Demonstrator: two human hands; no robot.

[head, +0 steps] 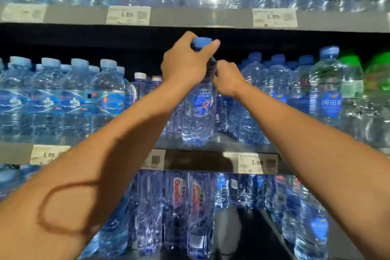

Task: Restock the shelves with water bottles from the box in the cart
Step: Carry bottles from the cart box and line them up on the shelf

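Observation:
A clear water bottle (198, 110) with a blue cap and blue label stands upright at the front edge of the middle shelf (213, 145). My left hand (185, 61) grips its cap and neck from above. My right hand (226, 79) holds the bottle's shoulder from the right side, fingers curled against it. Behind this bottle the shelf slot is dark, with several smaller bottles further back. The box and the cart are out of view.
Rows of blue-capped bottles (63, 99) fill the middle shelf on the left and bottles (295, 95) on the right; green-capped bottles (377, 82) stand far right. The upper shelf rail (190, 17) carries price tags. More bottles (183, 207) fill the lower shelf.

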